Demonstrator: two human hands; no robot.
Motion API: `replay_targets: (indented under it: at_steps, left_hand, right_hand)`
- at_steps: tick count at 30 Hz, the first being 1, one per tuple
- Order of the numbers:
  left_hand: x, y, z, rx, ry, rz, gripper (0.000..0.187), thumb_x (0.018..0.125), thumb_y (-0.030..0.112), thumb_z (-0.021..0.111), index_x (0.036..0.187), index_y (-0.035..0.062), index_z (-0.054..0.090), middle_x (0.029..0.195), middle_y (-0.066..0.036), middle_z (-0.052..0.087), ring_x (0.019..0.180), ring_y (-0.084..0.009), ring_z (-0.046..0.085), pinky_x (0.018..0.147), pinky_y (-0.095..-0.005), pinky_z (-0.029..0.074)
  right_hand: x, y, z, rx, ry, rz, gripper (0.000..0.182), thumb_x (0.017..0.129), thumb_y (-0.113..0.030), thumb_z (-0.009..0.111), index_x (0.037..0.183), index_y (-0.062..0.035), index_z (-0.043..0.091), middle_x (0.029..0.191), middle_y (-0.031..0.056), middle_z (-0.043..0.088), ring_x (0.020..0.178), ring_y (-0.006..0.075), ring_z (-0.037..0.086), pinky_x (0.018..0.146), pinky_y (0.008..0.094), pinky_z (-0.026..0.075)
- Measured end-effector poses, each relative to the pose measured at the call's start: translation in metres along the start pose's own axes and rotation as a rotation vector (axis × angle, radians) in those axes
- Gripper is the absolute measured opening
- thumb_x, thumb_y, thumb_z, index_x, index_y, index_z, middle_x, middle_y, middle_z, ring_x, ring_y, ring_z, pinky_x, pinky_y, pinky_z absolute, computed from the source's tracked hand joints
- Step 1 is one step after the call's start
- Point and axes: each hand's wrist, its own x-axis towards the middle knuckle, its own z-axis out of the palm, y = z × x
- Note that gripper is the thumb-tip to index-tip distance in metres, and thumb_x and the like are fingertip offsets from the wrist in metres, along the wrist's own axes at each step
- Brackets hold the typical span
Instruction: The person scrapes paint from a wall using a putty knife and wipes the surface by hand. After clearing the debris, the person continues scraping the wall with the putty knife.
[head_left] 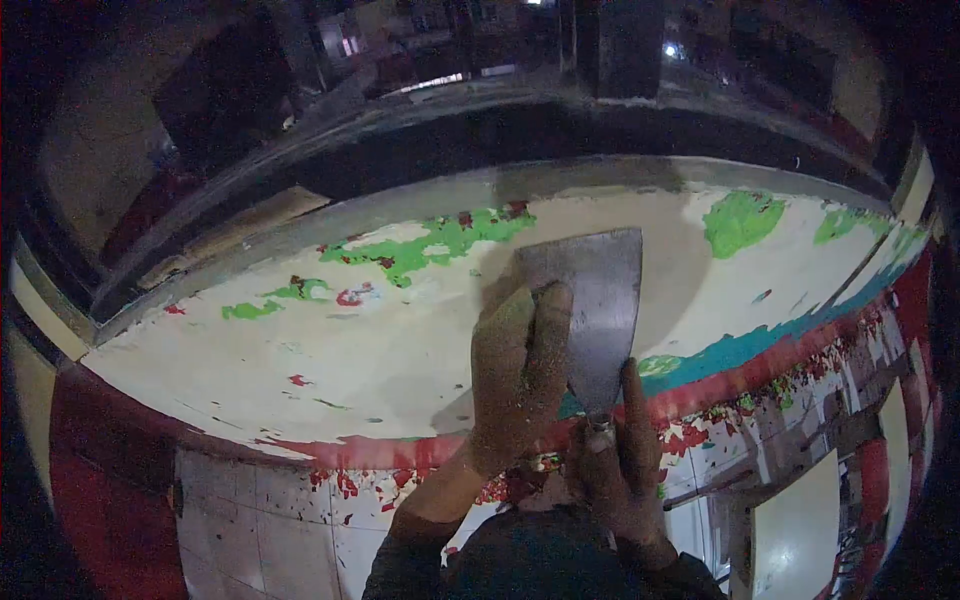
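A paint scraper (600,290) with a wide metal blade is held over the pale sill (400,330), its blade pointing toward the window. My right hand (615,465) is closed around its handle, with one finger stretched along the side near the base of the blade. At the blade's left edge, my left hand (515,370) grips the metal, fingers bent against its face. Dust speckles the left hand. Green paint patches (430,245) and small red spots show on the sill. Most of the handle is hidden by the right hand.
A dark window frame (420,150) runs behind the sill. Along the sill's front edge lie a red band (380,452) and a teal strip (800,317). Paint flakes (345,485) litter the tiled floor (255,520) below. A pale panel (797,525) stands at the lower right.
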Motion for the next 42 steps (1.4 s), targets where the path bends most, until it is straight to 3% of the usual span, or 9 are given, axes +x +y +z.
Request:
replay_targets:
  at_steps: [5, 12, 16, 20, 23, 29, 32, 40, 42]
  left_hand:
    - [0.006, 0.008, -0.003, -0.113, 0.021, -0.041, 0.027, 0.085, 0.019, 0.045, 0.068, -0.0016, 0.049, 0.059, -0.015, 0.049, 0.053, -0.0292, 0.046, 0.055, -0.0381, 0.037]
    - [0.004, 0.003, -0.004, -0.123, -0.116, -0.160, 0.030, 0.086, 0.021, 0.044, 0.068, -0.0025, 0.047, 0.063, -0.017, 0.049, 0.055, -0.0270, 0.048, 0.053, -0.0375, 0.036]
    - [0.008, 0.000, -0.003, 0.113, -0.035, 0.091, 0.030, 0.086, 0.021, 0.044, 0.068, -0.0026, 0.047, 0.065, -0.018, 0.050, 0.056, -0.0255, 0.048, 0.053, -0.0372, 0.036]
    - [0.006, 0.015, -0.007, -0.119, -0.127, -0.285, 0.029, 0.085, 0.020, 0.045, 0.067, -0.0021, 0.047, 0.064, -0.018, 0.049, 0.056, -0.0267, 0.048, 0.053, -0.0374, 0.036]
    - [0.006, 0.003, 0.000, 0.012, 0.001, 0.042, 0.028, 0.085, 0.019, 0.045, 0.067, -0.0016, 0.047, 0.061, -0.016, 0.049, 0.050, -0.0273, 0.047, 0.047, -0.0363, 0.035]
    - [0.000, 0.002, 0.002, -0.034, -0.051, -0.096, 0.029, 0.086, 0.025, 0.046, 0.070, 0.0002, 0.050, 0.048, -0.009, 0.042, 0.044, -0.0159, 0.047, 0.041, -0.0328, 0.035]
    - [0.012, 0.007, -0.002, 0.096, -0.029, 0.117, 0.023, 0.085, 0.016, 0.045, 0.079, -0.0046, 0.052, 0.071, -0.019, 0.054, 0.061, -0.0321, 0.051, 0.058, -0.0350, 0.040]
    - [0.011, 0.009, 0.005, -0.021, 0.075, 0.048, 0.030, 0.086, 0.025, 0.043, 0.073, -0.0009, 0.051, 0.053, -0.013, 0.044, 0.046, -0.0243, 0.045, 0.047, -0.0358, 0.033]
    - [0.009, 0.012, 0.001, 0.010, 0.021, -0.034, 0.029, 0.086, 0.021, 0.043, 0.078, -0.0048, 0.053, 0.072, -0.019, 0.055, 0.068, -0.0315, 0.053, 0.063, -0.0372, 0.040]
  right_hand:
    - [0.007, -0.013, 0.005, 0.059, -0.019, 0.094, 0.055, 0.089, -0.017, 0.035, 0.132, 0.0033, 0.008, 0.072, 0.0044, 0.048, 0.052, 0.0094, 0.041, 0.047, 0.0236, 0.035]
    - [-0.001, -0.003, 0.001, 0.067, 0.000, 0.065, 0.057, 0.089, -0.018, 0.037, 0.133, 0.0012, 0.007, 0.075, 0.0050, 0.050, 0.054, 0.0079, 0.042, 0.047, 0.0225, 0.036]
    - [0.001, -0.006, -0.001, 0.072, -0.027, 0.098, 0.056, 0.089, -0.017, 0.037, 0.133, 0.0012, 0.007, 0.077, 0.0061, 0.051, 0.055, 0.0083, 0.043, 0.048, 0.0227, 0.037]
    - [0.002, -0.011, 0.001, 0.009, -0.017, 0.098, 0.056, 0.089, -0.017, 0.037, 0.133, 0.0012, 0.007, 0.078, 0.0067, 0.051, 0.055, 0.0088, 0.044, 0.048, 0.0231, 0.037]
    - [-0.001, -0.009, -0.001, 0.005, 0.005, 0.093, 0.057, 0.089, -0.018, 0.037, 0.133, 0.0011, 0.007, 0.077, 0.0072, 0.052, 0.056, 0.0089, 0.044, 0.048, 0.0231, 0.037]
    - [-0.003, -0.010, 0.002, 0.118, 0.032, 0.128, 0.065, 0.088, -0.024, 0.040, 0.133, 0.0005, -0.001, 0.059, 0.0010, 0.040, 0.046, 0.0066, 0.038, 0.042, 0.0211, 0.033]
    - [0.007, -0.009, 0.004, 0.031, 0.003, 0.056, 0.056, 0.088, -0.017, 0.038, 0.133, 0.0016, 0.008, 0.072, 0.0041, 0.049, 0.054, 0.0087, 0.043, 0.045, 0.0220, 0.035]
    - [0.011, -0.010, 0.003, 0.069, 0.006, 0.045, 0.056, 0.088, -0.016, 0.039, 0.132, 0.0024, 0.009, 0.070, 0.0054, 0.048, 0.053, 0.0091, 0.042, 0.046, 0.0237, 0.036]
    - [0.009, -0.010, 0.001, 0.051, 0.008, 0.041, 0.059, 0.087, -0.018, 0.040, 0.132, 0.0019, 0.008, 0.069, 0.0041, 0.047, 0.052, 0.0079, 0.041, 0.045, 0.0224, 0.035]
